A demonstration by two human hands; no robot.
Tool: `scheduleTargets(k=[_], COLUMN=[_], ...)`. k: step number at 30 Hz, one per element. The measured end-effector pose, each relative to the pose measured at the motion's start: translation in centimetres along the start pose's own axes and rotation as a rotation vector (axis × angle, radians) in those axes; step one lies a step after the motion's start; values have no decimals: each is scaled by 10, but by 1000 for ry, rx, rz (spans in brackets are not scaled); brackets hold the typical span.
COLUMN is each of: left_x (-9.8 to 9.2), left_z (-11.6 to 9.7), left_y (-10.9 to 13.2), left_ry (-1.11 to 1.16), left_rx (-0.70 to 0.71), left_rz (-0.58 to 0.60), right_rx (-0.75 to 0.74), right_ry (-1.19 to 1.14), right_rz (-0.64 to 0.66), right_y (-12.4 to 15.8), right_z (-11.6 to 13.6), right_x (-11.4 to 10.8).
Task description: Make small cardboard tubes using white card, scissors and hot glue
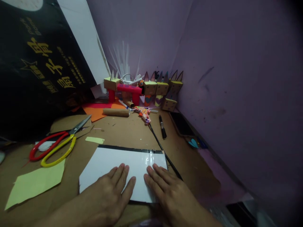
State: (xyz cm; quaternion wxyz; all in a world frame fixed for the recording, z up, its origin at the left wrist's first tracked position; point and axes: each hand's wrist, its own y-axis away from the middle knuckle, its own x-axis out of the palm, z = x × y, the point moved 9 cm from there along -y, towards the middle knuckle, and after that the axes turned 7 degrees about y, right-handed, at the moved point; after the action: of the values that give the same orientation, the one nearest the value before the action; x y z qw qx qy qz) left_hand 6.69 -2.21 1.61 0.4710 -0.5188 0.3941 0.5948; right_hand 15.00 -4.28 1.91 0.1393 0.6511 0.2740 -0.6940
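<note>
A white sheet of card (pixel 118 160) with a black glossy strip along its far edge lies flat on the brown table. My left hand (pixel 111 192) rests palm down on its near left part, fingers stretched out together. My right hand (pixel 165 189) lies flat on its near right part, fingers also extended. Neither hand holds anything.
Scissors (pixel 56 143) with red and yellow handles lie to the left, beside pale green paper scraps (pixel 35 183). A black marker (pixel 162 126), a thin black rod (pixel 163 148), a wooden stick (pixel 115 112), orange paper and small cardboard box figures (pixel 163 88) sit at the back. A purple wall rises on the right.
</note>
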Motion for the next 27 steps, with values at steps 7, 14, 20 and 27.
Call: scheduleTargets(k=[7, 14, 20, 27], left_x=[0, -13, -2, 5], left_z=[9, 50, 87, 100], left_y=[-7, -25, -33, -58], left_ry=[215, 555, 873, 1087], left_rx=[-27, -295, -563, -530], left_rz=[67, 158, 275, 492], right_rx=[-10, 312, 570, 733], right_ry=[26, -186, -433, -933], right_rz=[41, 119, 282, 424], right_y=[0, -17, -27, -32], right_z=[3, -32, -71, -94], right_x=[3, -8, -2, 26])
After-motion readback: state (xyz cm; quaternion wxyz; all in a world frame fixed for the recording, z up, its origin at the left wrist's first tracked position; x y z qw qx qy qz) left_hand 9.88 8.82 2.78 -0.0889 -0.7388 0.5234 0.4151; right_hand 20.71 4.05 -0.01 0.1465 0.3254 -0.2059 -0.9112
